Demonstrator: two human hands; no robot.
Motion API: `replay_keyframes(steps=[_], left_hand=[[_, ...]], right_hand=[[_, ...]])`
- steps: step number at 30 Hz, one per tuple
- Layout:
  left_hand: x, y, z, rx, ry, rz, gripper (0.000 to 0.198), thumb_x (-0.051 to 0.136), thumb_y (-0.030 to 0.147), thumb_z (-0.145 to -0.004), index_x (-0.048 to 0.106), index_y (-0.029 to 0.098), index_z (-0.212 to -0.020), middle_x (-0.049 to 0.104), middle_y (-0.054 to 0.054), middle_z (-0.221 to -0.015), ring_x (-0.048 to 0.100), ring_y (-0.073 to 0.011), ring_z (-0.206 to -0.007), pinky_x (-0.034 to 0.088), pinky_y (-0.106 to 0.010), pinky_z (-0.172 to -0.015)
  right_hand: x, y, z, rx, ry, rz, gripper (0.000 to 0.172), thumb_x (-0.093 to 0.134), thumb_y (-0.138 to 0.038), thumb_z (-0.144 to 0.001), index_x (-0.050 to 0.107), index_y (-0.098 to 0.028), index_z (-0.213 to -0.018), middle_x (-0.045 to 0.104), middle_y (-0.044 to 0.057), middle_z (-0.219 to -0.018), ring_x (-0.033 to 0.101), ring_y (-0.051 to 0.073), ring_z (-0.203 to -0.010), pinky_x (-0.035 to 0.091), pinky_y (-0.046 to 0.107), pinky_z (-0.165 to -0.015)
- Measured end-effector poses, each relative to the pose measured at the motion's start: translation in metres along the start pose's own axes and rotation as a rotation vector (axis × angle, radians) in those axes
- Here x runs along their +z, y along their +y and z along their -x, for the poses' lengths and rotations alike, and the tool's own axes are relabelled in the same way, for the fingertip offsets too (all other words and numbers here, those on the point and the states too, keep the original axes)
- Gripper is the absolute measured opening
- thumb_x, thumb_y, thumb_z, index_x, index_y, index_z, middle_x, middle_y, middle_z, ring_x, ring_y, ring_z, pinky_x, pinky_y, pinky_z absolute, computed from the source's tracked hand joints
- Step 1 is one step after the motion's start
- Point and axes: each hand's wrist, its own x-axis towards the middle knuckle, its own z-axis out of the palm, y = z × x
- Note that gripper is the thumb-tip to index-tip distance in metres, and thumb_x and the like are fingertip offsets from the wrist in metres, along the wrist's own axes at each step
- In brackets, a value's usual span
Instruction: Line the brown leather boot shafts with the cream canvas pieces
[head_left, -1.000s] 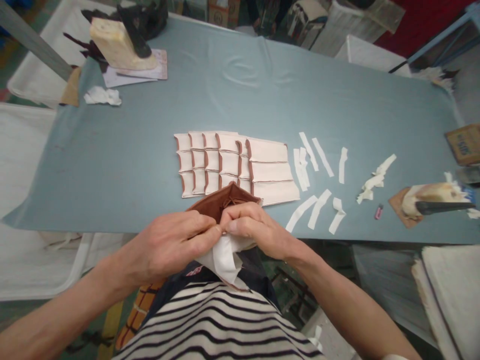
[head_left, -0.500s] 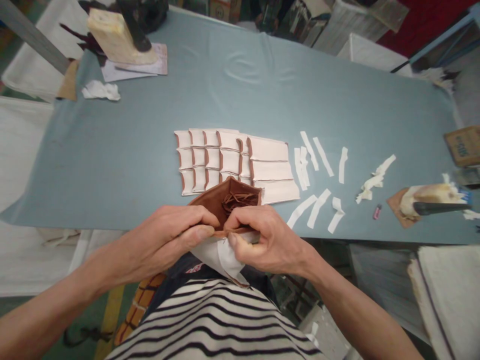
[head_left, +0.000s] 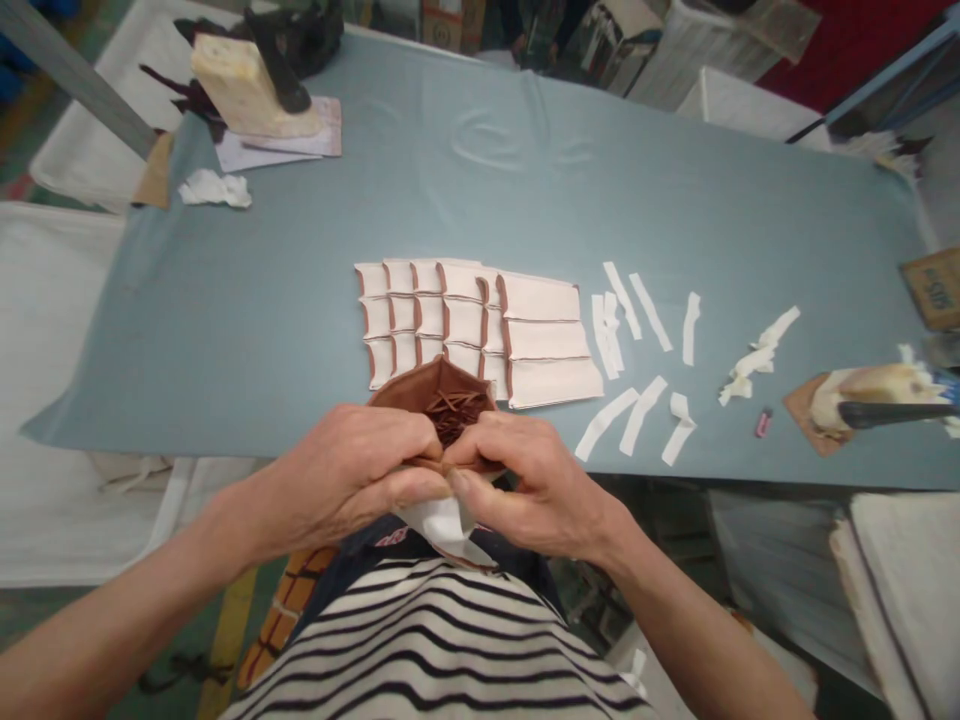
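Note:
Between my two hands is a brown leather pouch (head_left: 401, 389), its mouth open towards me and thin brown strips (head_left: 454, 412) lying inside. My left hand (head_left: 352, 475) pinches the near rim, fingers inside and thumb outside. Right beside it, my right hand (head_left: 525, 480) grips the same rim, thumbs almost touching. White material (head_left: 442, 522) hangs below the rim on the outer side. Just beyond the pouch, several cream pieces with brown edges (head_left: 544, 340) lie in overlapping rows on the blue-grey table covering (head_left: 300, 260).
Several white strips (head_left: 649, 312) are scattered right of the rows. Farther right are a crumpled strip (head_left: 761, 355), a small pink item (head_left: 763, 422) and a glue-crusted container with a dark handle (head_left: 862, 400). A similar block-like container (head_left: 240, 85) stands at the far left.
Both hands have drawn closer together on the near rim, and the pouch has shifted slightly left. The left thumb now covers more of the white material. The view has moved a little.

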Motion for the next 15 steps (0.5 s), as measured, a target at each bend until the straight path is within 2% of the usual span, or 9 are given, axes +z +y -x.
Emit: replay_keyframes(steps=[4, 7, 10, 12, 15], left_hand=[[-0.006, 0.015, -0.009, -0.089, -0.036, 0.123, 0.048, 0.053, 0.043, -0.110, 0.042, 0.021, -0.069, 0.040, 0.007, -0.062, 0.038, -0.0103, -0.055, 0.028, -0.025, -0.052], [-0.007, 0.022, -0.009, -0.165, -0.093, 0.262, 0.046, 0.060, 0.037, -0.104, 0.040, 0.020, -0.066, 0.035, 0.008, -0.060, 0.035, -0.0085, -0.054, 0.025, -0.023, -0.049], [-0.004, 0.025, 0.001, -0.169, -0.093, 0.382, 0.045, 0.061, 0.031, -0.102, 0.039, 0.020, -0.063, 0.034, 0.008, -0.059, 0.033, -0.0074, -0.051, 0.025, -0.022, -0.047], [-0.001, 0.026, 0.010, -0.152, -0.082, 0.386, 0.043, 0.060, 0.028, -0.102, 0.042, 0.020, -0.064, 0.035, 0.008, -0.059, 0.034, -0.0073, -0.051, 0.025, -0.022, -0.047], [0.001, 0.028, 0.019, -0.115, -0.056, 0.242, 0.039, 0.055, 0.023, -0.104, 0.045, 0.020, -0.066, 0.037, 0.008, -0.060, 0.038, -0.0077, -0.051, 0.027, -0.023, -0.049]], right_hand=[[-0.007, -0.011, -0.001, -0.101, -0.020, 0.171, 0.015, 0.066, -0.025, -0.104, 0.071, -0.019, -0.091, 0.068, 0.000, -0.074, 0.056, 0.014, -0.069, 0.038, 0.028, -0.067], [-0.012, -0.022, -0.002, -0.158, -0.058, 0.250, 0.018, 0.060, -0.025, -0.106, 0.072, -0.019, -0.093, 0.071, 0.002, -0.077, 0.058, 0.016, -0.072, 0.039, 0.030, -0.068], [-0.019, -0.027, 0.002, -0.141, -0.083, 0.223, 0.014, 0.064, -0.030, -0.103, 0.071, -0.019, -0.096, 0.073, 0.002, -0.082, 0.060, 0.016, -0.074, 0.040, 0.030, -0.070], [-0.025, -0.020, 0.006, -0.109, -0.086, 0.236, 0.020, 0.074, -0.038, -0.096, 0.070, -0.019, -0.097, 0.072, 0.003, -0.084, 0.060, 0.018, -0.076, 0.041, 0.031, -0.072], [-0.029, 0.004, 0.012, -0.103, -0.088, 0.307, 0.028, 0.081, -0.044, -0.091, 0.069, -0.019, -0.092, 0.069, 0.003, -0.082, 0.058, 0.020, -0.082, 0.041, 0.033, -0.078]])
